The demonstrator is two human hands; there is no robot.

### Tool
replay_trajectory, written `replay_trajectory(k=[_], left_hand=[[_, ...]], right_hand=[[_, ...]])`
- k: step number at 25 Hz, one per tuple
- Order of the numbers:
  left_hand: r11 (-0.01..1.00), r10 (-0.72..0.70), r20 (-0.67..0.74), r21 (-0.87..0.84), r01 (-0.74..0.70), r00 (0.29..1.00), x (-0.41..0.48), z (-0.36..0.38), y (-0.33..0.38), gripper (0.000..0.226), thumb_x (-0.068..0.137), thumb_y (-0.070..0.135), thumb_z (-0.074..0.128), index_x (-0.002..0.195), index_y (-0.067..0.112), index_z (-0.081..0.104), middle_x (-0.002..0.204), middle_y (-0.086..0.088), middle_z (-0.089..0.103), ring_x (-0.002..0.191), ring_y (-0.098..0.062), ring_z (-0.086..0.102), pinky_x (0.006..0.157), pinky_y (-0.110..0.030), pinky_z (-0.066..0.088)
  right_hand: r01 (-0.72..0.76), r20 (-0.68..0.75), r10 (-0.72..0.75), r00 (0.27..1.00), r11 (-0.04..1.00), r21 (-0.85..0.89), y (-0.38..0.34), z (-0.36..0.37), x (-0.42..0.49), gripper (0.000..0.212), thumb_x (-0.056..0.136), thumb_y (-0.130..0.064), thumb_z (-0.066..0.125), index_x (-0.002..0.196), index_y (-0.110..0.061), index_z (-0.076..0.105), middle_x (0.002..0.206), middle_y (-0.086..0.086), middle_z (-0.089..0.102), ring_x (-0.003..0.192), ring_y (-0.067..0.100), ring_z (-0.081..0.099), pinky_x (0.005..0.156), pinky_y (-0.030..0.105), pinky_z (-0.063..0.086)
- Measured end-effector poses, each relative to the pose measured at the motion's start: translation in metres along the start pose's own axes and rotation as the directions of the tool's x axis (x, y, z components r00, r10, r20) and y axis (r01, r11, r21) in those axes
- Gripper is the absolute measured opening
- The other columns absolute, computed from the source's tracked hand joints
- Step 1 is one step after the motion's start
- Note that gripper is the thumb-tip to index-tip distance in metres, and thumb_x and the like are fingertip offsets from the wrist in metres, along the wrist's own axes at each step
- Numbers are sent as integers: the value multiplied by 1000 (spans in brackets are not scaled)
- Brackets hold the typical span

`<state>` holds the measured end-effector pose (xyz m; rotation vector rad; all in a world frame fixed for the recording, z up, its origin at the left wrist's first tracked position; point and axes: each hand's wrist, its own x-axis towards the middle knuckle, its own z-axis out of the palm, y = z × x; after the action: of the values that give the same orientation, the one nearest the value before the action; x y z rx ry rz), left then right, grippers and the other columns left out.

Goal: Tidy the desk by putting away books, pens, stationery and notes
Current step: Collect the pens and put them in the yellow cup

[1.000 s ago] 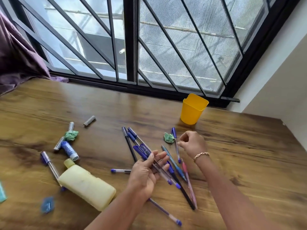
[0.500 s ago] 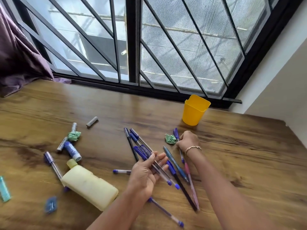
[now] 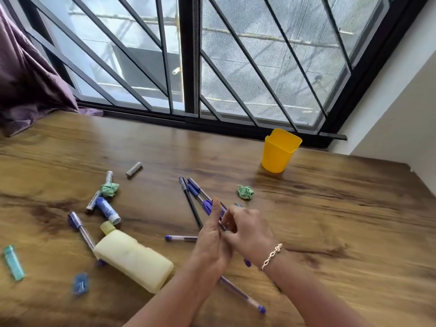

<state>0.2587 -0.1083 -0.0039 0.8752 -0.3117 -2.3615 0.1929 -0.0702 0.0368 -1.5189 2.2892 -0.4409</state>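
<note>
Wooden worktop (image 3: 330,220) under a barred window (image 3: 188,55): my left grip (image 3: 212,241) clasps a bundle of blue-capped plastic pens (image 3: 207,205), gathered for one trip; my right grip (image 3: 247,232) curls against them, hold unclear; yellow plastic cup (image 3: 278,152) stands beyond.

Room over rt desk (image 3: 342,232); paper ball (image 3: 245,192) near yellow cup (image 3: 278,154), bottle (image 3: 133,261) left.

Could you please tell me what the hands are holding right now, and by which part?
The left hand holds a bunch of pens around mid-shaft; the right hand touches them, but its grip is unclear.
</note>
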Motion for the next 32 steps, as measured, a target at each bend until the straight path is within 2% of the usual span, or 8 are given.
replay_trajectory(k=[4, 7, 9, 14, 19, 22, 26, 32], left_hand=[[1000, -7, -43, 29, 8, 999, 2, -4, -3, 31, 94, 30, 47, 77, 7, 60, 61, -6, 68, 58, -15, 67, 62, -28, 55], [999, -20, -27, 26, 21, 999, 2, -8, 0, 26, 97, 22, 41, 88, 5, 57, 74, -13, 71, 63, -21, 69, 63, -34, 58], [999, -44, -23, 12, 45, 999, 2, -9, 1, 23, 98, 19, 39, 94, 3, 56, 85, -19, 70, 79, -28, 68, 73, -41, 56], [998, -52, -44, 34, 54, 998, 0, -10, 0, 24, 98, 16, 38, 96, 0, 56, 87, -22, 69, 91, -33, 64, 83, -46, 50], [994, -70, -44, 78, 73, 997, 0, -13, -3, 22, 97, 17, 41, 97, 2, 57, 91, -21, 69, 89, -31, 67, 81, -44, 54], [995, -67, -49, 74, 71, 997, -2, -12, -2, 22, 97, 17, 41, 97, 1, 57, 93, -22, 68, 88, -31, 66, 82, -44, 53], [992, -80, -48, 94, 84, 996, -4, -17, -2, 22, 96, 17, 42, 100, 1, 57, 96, -23, 68, 85, -30, 68, 74, -42, 56], [992, -90, -24, 86, 92, 996, -4, -16, -7, 21, 97, 9, 39, 97, 0, 57, 80, -18, 72, 68, -25, 72, 63, -37, 59]], right_hand=[[49, -30, -48, 998, 999, 5, 2, 0, -4, 16, 82, -16, 57, 97, -14, 63, 103, 1, 67, 100, 19, 60, 82, 27, 44], [-97, -29, 102, 994, 985, 144, 33, -18, 3, 7, 76, -14, 68, 77, -21, 67, 92, -2, 72, 84, 12, 63, 74, 21, 46], [-227, -23, 231, 973, 968, 105, 65, -23, 2, 13, 75, -13, 70, 69, -23, 63, 87, 1, 73, 76, 11, 60, 67, 20, 42], [-384, 108, 389, 915, 921, -62, 100, 0, -16, 31, 74, -19, 73, 60, -27, 47, 96, 6, 71, 93, 23, 66, 82, 35, 53], [-389, 35, 395, 918, 914, -119, 98, 14, -15, 10, 78, -16, 62, 84, -20, 54, 102, 5, 67, 99, 22, 60, 76, 26, 45], [-422, 32, 427, 904, 901, -105, 94, 18, -15, 17, 79, -16, 60, 96, -15, 59, 103, 6, 67, 100, 23, 60, 75, 26, 43], [-406, 8, 406, 914, 913, 41, 86, -6, -17, 17, 74, -15, 65, 90, -19, 61, 92, 1, 68, 92, 20, 63, 75, 27, 48], [-162, -13, 165, 986, 977, 137, 45, -18, -5, 18, 72, -11, 64, 86, -22, 58, 69, -6, 56, 74, 14, 54, 62, 22, 39]])
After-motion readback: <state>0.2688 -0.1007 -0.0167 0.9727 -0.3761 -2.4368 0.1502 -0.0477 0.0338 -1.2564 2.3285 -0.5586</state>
